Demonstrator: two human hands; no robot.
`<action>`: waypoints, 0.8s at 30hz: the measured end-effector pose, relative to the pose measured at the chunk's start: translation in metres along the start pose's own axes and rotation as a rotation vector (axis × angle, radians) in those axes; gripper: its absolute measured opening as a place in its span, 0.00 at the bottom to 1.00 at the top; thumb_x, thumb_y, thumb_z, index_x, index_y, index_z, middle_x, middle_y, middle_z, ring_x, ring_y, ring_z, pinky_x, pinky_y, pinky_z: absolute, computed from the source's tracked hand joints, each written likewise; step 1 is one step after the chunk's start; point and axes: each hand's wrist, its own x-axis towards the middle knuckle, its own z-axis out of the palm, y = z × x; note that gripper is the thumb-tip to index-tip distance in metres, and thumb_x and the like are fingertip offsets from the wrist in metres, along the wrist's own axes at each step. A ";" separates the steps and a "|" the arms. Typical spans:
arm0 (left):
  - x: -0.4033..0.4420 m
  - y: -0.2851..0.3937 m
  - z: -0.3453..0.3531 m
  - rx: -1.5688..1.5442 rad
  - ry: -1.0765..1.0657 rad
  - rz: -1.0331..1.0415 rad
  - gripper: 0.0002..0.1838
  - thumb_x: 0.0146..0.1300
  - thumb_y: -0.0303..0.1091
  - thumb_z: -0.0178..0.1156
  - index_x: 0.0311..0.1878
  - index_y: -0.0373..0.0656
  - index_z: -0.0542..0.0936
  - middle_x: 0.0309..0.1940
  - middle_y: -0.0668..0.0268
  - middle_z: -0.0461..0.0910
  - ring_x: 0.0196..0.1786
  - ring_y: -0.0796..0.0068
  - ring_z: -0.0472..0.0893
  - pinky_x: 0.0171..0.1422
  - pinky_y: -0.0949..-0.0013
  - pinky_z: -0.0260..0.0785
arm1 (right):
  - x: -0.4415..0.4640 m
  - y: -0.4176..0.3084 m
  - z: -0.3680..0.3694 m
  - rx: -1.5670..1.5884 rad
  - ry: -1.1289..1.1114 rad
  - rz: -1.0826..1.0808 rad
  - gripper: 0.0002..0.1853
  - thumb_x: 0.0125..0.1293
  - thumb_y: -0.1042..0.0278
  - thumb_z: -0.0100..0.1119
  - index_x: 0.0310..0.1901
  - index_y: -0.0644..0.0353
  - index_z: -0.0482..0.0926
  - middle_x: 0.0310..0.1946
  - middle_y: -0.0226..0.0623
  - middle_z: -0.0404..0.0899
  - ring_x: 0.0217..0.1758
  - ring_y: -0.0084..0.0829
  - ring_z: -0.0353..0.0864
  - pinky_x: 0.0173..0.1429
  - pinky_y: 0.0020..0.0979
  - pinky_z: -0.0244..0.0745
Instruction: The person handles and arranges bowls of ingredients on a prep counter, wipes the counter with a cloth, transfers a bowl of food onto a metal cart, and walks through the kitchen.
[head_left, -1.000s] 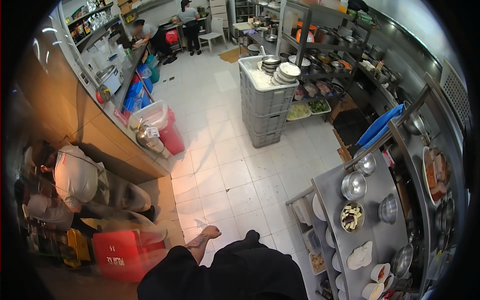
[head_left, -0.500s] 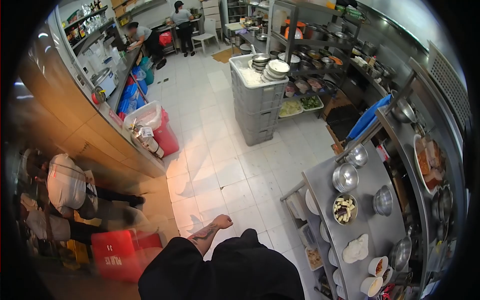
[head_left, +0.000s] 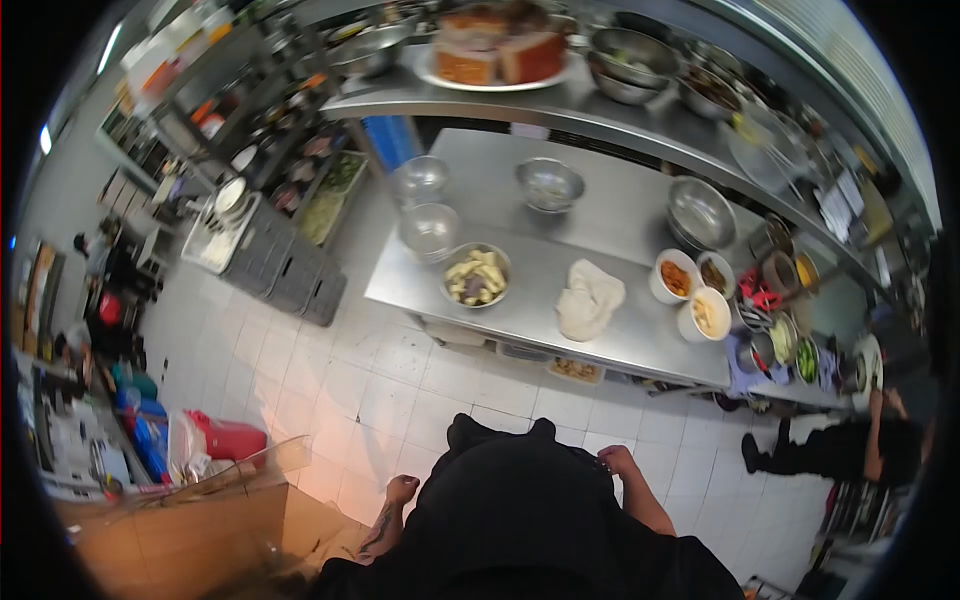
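Note:
My left hand (head_left: 402, 489) hangs beside my dark clothing, over the white tiled floor, with its fingers curled in and nothing showing in them. On the other side, my right hand (head_left: 617, 460) is held close against the clothing, fingers bent together; whether they grip anything is hidden. Ahead is a steel table (head_left: 640, 340). On it I see a metal bowl of cut pale and purple pieces (head_left: 476, 277), a crumpled white cloth (head_left: 590, 300) and white tubs holding orange food (head_left: 675, 278) and pale yellow food (head_left: 704, 314). Neither hand touches the table.
Metal bowls (head_left: 549, 185) stand further back on the table. An overhead shelf carries a plate of large meat pieces (head_left: 500, 60). Stacked grey crates (head_left: 285, 260) are at left, a red bin (head_left: 225, 438) lower left. A person in dark clothes (head_left: 850, 450) stands at right.
My view has swung right, bringing the steel table from the right side to straight ahead. My right hand has come into view. The red box at lower left is out of sight.

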 end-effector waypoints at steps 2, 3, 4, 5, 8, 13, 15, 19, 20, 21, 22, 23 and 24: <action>-0.011 0.030 0.002 0.026 -0.031 0.021 0.20 0.56 0.49 0.62 0.42 0.42 0.86 0.40 0.52 0.85 0.49 0.54 0.83 0.56 0.58 0.74 | 0.006 0.024 -0.019 0.026 -0.018 0.024 0.09 0.58 0.72 0.63 0.40 0.63 0.83 0.32 0.37 0.83 0.28 0.33 0.83 0.27 0.35 0.80; -0.013 0.043 0.004 0.026 -0.048 0.024 0.19 0.57 0.48 0.63 0.42 0.42 0.86 0.39 0.52 0.85 0.48 0.54 0.83 0.55 0.59 0.74 | 0.009 0.037 -0.027 0.022 -0.051 0.034 0.10 0.60 0.73 0.62 0.43 0.64 0.81 0.36 0.40 0.84 0.30 0.39 0.87 0.28 0.38 0.83; -0.015 0.058 0.005 0.074 -0.039 0.044 0.17 0.58 0.46 0.63 0.41 0.43 0.86 0.39 0.51 0.85 0.48 0.54 0.84 0.55 0.59 0.74 | 0.013 0.052 -0.032 0.068 -0.041 0.094 0.10 0.61 0.72 0.60 0.44 0.63 0.81 0.35 0.40 0.84 0.31 0.39 0.88 0.27 0.37 0.83; -0.012 0.071 0.007 0.101 -0.052 0.061 0.17 0.58 0.46 0.63 0.41 0.43 0.86 0.39 0.51 0.85 0.48 0.54 0.84 0.55 0.59 0.74 | 0.012 0.066 -0.040 0.098 -0.030 0.104 0.10 0.61 0.72 0.60 0.44 0.63 0.81 0.35 0.40 0.84 0.31 0.39 0.88 0.27 0.37 0.83; 0.001 0.107 0.010 0.177 -0.051 0.150 0.18 0.58 0.48 0.63 0.41 0.44 0.86 0.39 0.51 0.85 0.47 0.53 0.84 0.54 0.58 0.74 | 0.005 0.096 -0.055 0.195 -0.006 0.165 0.11 0.63 0.71 0.57 0.46 0.62 0.80 0.36 0.40 0.84 0.31 0.38 0.88 0.27 0.36 0.82; 0.030 0.180 0.006 0.253 -0.028 0.336 0.19 0.58 0.50 0.62 0.41 0.43 0.85 0.36 0.51 0.85 0.44 0.55 0.84 0.50 0.59 0.75 | -0.004 0.148 -0.066 0.382 0.088 0.180 0.12 0.64 0.70 0.55 0.47 0.63 0.80 0.37 0.41 0.83 0.27 0.37 0.85 0.27 0.37 0.80; 0.037 0.213 0.002 0.269 -0.019 0.369 0.19 0.59 0.50 0.62 0.41 0.43 0.85 0.34 0.53 0.85 0.41 0.58 0.84 0.47 0.61 0.75 | -0.007 0.164 -0.063 0.415 0.099 0.210 0.12 0.65 0.70 0.54 0.47 0.63 0.80 0.37 0.41 0.83 0.27 0.36 0.85 0.27 0.36 0.79; 0.044 0.277 0.007 0.213 -0.003 0.522 0.16 0.62 0.45 0.61 0.41 0.42 0.85 0.34 0.55 0.85 0.40 0.61 0.85 0.45 0.63 0.75 | -0.028 0.186 -0.048 0.476 0.116 0.282 0.13 0.66 0.69 0.52 0.48 0.62 0.80 0.38 0.40 0.83 0.27 0.35 0.85 0.26 0.34 0.77; 0.037 0.292 0.007 0.246 -0.013 0.542 0.14 0.63 0.43 0.61 0.42 0.42 0.85 0.35 0.56 0.85 0.41 0.62 0.85 0.47 0.63 0.75 | -0.031 0.191 -0.044 0.485 0.122 0.289 0.13 0.66 0.69 0.52 0.48 0.62 0.80 0.38 0.40 0.83 0.27 0.35 0.85 0.26 0.34 0.77; 0.037 0.296 0.012 0.251 -0.022 0.548 0.14 0.63 0.43 0.61 0.42 0.42 0.85 0.35 0.56 0.85 0.41 0.62 0.85 0.47 0.63 0.75 | -0.034 0.195 -0.040 0.506 0.123 0.279 0.13 0.66 0.69 0.52 0.49 0.61 0.80 0.37 0.40 0.83 0.26 0.35 0.85 0.26 0.34 0.76; 0.039 0.299 0.018 0.228 -0.065 0.570 0.14 0.63 0.42 0.60 0.42 0.43 0.85 0.36 0.56 0.85 0.42 0.62 0.85 0.48 0.64 0.75 | -0.037 0.198 -0.037 0.527 0.125 0.270 0.13 0.65 0.69 0.53 0.49 0.61 0.80 0.37 0.40 0.83 0.26 0.35 0.85 0.25 0.34 0.75; 0.041 0.302 0.022 0.207 -0.107 0.590 0.13 0.63 0.41 0.60 0.42 0.43 0.85 0.37 0.56 0.85 0.43 0.62 0.85 0.49 0.64 0.75 | -0.040 0.201 -0.034 0.536 0.132 0.274 0.13 0.65 0.69 0.53 0.49 0.61 0.80 0.37 0.40 0.83 0.26 0.35 0.85 0.25 0.34 0.75; 0.043 0.304 0.026 0.273 -0.138 0.634 0.12 0.63 0.39 0.60 0.42 0.43 0.85 0.39 0.56 0.85 0.44 0.62 0.85 0.51 0.63 0.75 | -0.042 0.203 -0.031 0.551 0.143 0.280 0.13 0.65 0.69 0.53 0.49 0.61 0.80 0.37 0.40 0.83 0.26 0.35 0.85 0.25 0.33 0.75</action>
